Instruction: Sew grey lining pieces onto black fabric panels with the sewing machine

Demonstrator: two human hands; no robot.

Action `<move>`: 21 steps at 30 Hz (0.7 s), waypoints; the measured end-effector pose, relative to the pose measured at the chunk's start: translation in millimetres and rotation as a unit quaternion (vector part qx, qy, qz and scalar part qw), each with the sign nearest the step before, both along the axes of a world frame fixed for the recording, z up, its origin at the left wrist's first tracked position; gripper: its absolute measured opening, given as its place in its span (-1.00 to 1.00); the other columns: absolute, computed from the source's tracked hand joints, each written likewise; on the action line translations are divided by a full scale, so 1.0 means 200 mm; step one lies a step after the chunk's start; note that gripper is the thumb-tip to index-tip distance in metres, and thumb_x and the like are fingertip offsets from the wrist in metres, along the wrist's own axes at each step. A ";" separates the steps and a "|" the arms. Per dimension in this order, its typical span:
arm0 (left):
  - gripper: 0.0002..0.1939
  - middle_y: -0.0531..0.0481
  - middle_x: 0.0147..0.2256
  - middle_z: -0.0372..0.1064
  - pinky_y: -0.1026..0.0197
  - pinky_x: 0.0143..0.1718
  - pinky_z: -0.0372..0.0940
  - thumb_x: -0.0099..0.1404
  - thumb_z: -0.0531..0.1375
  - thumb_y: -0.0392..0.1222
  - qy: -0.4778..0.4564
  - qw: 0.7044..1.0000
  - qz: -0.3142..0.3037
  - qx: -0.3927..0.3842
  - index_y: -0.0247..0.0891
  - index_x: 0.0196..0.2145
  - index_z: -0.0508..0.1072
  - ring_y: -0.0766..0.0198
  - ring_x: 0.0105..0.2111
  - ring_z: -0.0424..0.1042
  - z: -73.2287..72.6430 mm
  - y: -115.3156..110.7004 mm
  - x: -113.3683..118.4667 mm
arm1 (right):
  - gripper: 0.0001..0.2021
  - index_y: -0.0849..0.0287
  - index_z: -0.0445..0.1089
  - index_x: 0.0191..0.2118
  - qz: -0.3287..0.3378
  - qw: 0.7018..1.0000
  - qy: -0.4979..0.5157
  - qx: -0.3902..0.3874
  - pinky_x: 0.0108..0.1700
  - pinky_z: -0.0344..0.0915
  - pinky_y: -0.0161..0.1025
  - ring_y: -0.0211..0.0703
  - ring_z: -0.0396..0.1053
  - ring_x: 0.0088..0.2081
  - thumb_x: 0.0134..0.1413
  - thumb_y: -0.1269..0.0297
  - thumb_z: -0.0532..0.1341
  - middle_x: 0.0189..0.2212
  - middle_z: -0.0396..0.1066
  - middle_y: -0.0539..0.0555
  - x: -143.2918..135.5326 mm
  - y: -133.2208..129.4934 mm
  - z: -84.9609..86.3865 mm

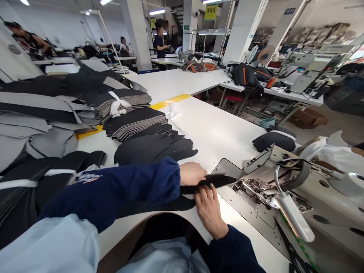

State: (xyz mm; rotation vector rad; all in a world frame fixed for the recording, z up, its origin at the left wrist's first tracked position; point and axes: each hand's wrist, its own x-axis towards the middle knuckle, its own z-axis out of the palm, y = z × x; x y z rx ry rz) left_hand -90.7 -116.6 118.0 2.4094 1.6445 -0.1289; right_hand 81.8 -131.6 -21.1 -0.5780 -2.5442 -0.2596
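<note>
The step in hand appears to be lining up a dark fabric piece [219,181] beside the sewing machine [327,182]. The piece lies on the white worktop [218,121], its pointed end reaching over the metal plate [227,170] toward the machine's needle area. The left hand [192,173] rests across it, palm down with its fingers mostly hidden; whether it pinches the fabric cannot be told. The right hand [209,209] lays slightly spread fingertips on the near edge; its thumb is out of sight, so a pinch there cannot be told either. Another dark piece [176,204] lies nearer the body, partly under the left sleeve [136,184]. The next move probably calls for keeping the edges even and the fabric flat.
</note>
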 end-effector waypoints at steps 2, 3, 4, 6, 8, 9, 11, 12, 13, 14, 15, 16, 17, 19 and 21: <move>-0.74 -0.03 -0.29 0.51 0.30 -0.40 0.23 0.41 0.01 -0.08 0.008 0.999 0.052 -0.003 -0.16 -0.21 0.47 0.23 -0.33 0.48 0.04 -0.03 -0.16 | -0.72 0.19 0.37 -0.37 0.009 1.000 0.001 -0.027 0.10 0.26 0.11 -0.01 0.31 -0.18 0.16 0.59 -0.03 -0.30 0.35 0.17 -0.02 0.00 0.00; -0.72 -0.04 -0.23 0.50 0.29 -0.37 0.25 0.41 -0.01 -0.04 0.026 0.995 0.096 0.012 -0.16 -0.16 0.45 0.21 -0.28 0.48 0.06 -0.04 -0.25 | -0.71 0.19 0.35 -0.39 0.013 0.999 0.006 -0.041 0.05 0.30 0.06 -0.02 0.30 -0.19 0.16 0.61 -0.04 -0.29 0.34 0.18 -0.03 0.00 0.00; -0.70 -0.07 -0.15 0.47 0.27 -0.34 0.27 0.40 0.00 0.00 0.052 0.987 0.149 0.036 -0.17 -0.11 0.42 0.17 -0.23 0.48 0.06 -0.05 -0.34 | -0.71 0.20 0.34 -0.38 0.016 0.998 0.013 -0.053 0.01 0.33 0.02 -0.02 0.30 -0.18 0.16 0.62 -0.05 -0.25 0.34 0.20 -0.02 0.01 0.00; -0.63 -0.18 -0.05 0.38 0.21 -0.30 0.30 0.36 0.05 0.06 0.114 0.962 0.241 0.064 -0.24 -0.04 0.37 0.08 -0.17 0.46 0.04 -0.08 -0.51 | -0.70 0.23 0.35 -0.34 0.023 0.998 0.021 -0.062 -0.05 0.35 -0.03 0.02 0.28 -0.10 0.15 0.64 -0.07 -0.16 0.33 0.25 -0.01 0.02 0.00; -0.58 -0.25 -0.03 0.33 0.16 -0.26 0.32 0.34 0.08 0.06 0.157 0.943 0.289 0.058 -0.30 -0.01 0.34 0.01 -0.12 0.42 -0.01 -0.11 -0.63 | -0.69 0.26 0.38 -0.25 0.026 0.998 0.003 -0.060 -0.08 0.35 -0.03 0.04 0.27 -0.09 0.16 0.62 -0.08 -0.16 0.33 0.26 -0.01 0.03 0.01; -0.58 -0.27 -0.03 0.31 0.15 -0.26 0.33 0.35 0.07 0.05 0.171 0.938 0.297 0.054 -0.32 -0.01 0.34 0.00 -0.10 0.40 -0.04 -0.12 -0.68 | -0.69 0.28 0.39 -0.18 0.019 0.998 -0.013 -0.059 -0.10 0.34 -0.03 0.04 0.27 -0.13 0.18 0.60 -0.07 -0.18 0.34 0.26 -0.01 0.03 0.03; -0.61 -0.29 -0.04 0.30 0.15 -0.25 0.34 0.37 0.03 0.00 0.186 0.935 0.298 0.055 -0.35 -0.02 0.35 -0.02 -0.06 0.37 -0.10 -0.13 -0.72 | -0.71 0.32 0.37 -0.05 -0.002 0.996 -0.055 -0.063 -0.18 0.34 -0.05 0.03 0.27 -0.24 0.23 0.51 -0.02 -0.27 0.35 0.23 -0.04 0.05 0.06; -0.63 -0.30 -0.04 0.29 0.15 -0.25 0.34 0.39 0.01 -0.04 0.190 0.934 0.295 0.058 -0.37 -0.04 0.36 -0.02 -0.05 0.36 -0.12 -0.13 -0.72 | -0.71 0.34 0.35 0.01 -0.013 0.995 -0.076 -0.065 -0.20 0.33 -0.04 0.03 0.27 -0.26 0.24 0.47 0.01 -0.29 0.35 0.22 -0.06 0.06 0.08; -0.66 -0.31 -0.05 0.30 0.15 -0.25 0.34 0.40 -0.02 -0.10 0.192 0.935 0.294 0.058 -0.38 -0.05 0.37 -0.02 -0.06 0.36 -0.13 -0.13 -0.71 | -0.71 0.34 0.35 0.02 -0.020 0.993 -0.095 -0.067 -0.20 0.32 -0.03 0.04 0.26 -0.27 0.25 0.42 0.04 -0.30 0.35 0.23 -0.07 0.07 0.10; -0.68 -0.31 -0.06 0.31 0.15 -0.25 0.34 0.40 -0.04 -0.16 0.193 0.935 0.292 0.049 -0.40 -0.08 0.39 0.00 -0.08 0.37 -0.13 -0.12 -0.71 | -0.73 0.34 0.38 -0.01 -0.026 0.990 -0.115 -0.071 -0.18 0.31 -0.02 0.06 0.26 -0.25 0.24 0.40 0.06 -0.29 0.36 0.24 -0.09 0.08 0.13; -0.70 -0.30 -0.09 0.33 0.15 -0.24 0.33 0.38 -0.05 -0.23 0.193 0.936 0.291 0.037 -0.41 -0.11 0.40 0.01 -0.11 0.39 -0.11 -0.12 -0.70 | -0.75 0.34 0.41 -0.06 -0.029 0.987 -0.136 -0.077 -0.15 0.30 0.00 0.08 0.26 -0.22 0.24 0.39 0.08 -0.26 0.36 0.26 -0.11 0.09 0.15; -0.72 -0.29 -0.11 0.35 0.15 -0.23 0.33 0.35 -0.04 -0.31 0.192 0.938 0.289 0.028 -0.42 -0.12 0.41 0.04 -0.15 0.41 -0.09 -0.11 -0.69 | -0.78 0.33 0.43 -0.12 -0.032 0.983 -0.161 -0.084 -0.12 0.29 0.00 0.09 0.26 -0.19 0.23 0.40 0.08 -0.23 0.36 0.28 -0.13 0.11 0.17; -0.71 -0.27 -0.12 0.37 0.14 -0.21 0.33 0.32 -0.04 -0.37 0.191 0.938 0.287 0.023 -0.42 -0.10 0.40 0.06 -0.19 0.43 -0.05 -0.11 -0.69 | -0.79 0.33 0.44 -0.17 -0.034 0.978 -0.186 -0.092 -0.10 0.29 0.01 0.10 0.26 -0.17 0.22 0.43 0.07 -0.20 0.36 0.30 -0.15 0.12 0.19; -0.62 -0.23 -0.14 0.40 0.11 -0.18 0.33 0.28 -0.05 -0.44 0.182 0.939 0.290 0.040 -0.41 0.03 0.32 0.10 -0.25 0.44 0.04 -0.12 -0.69 | -0.79 0.36 0.44 -0.20 -0.034 0.967 -0.230 -0.102 -0.09 0.28 0.00 0.10 0.27 -0.14 0.18 0.49 0.06 -0.16 0.35 0.33 -0.19 0.13 0.23; -0.50 -0.21 -0.10 0.40 0.10 -0.12 0.32 0.31 -0.07 -0.44 0.156 0.936 0.301 0.091 -0.39 0.21 0.15 0.11 -0.22 0.44 0.16 -0.14 -0.70 | -0.79 0.39 0.43 -0.17 -0.027 0.961 -0.255 -0.106 -0.08 0.27 0.00 0.12 0.27 -0.11 0.13 0.52 0.08 -0.13 0.33 0.35 -0.23 0.15 0.27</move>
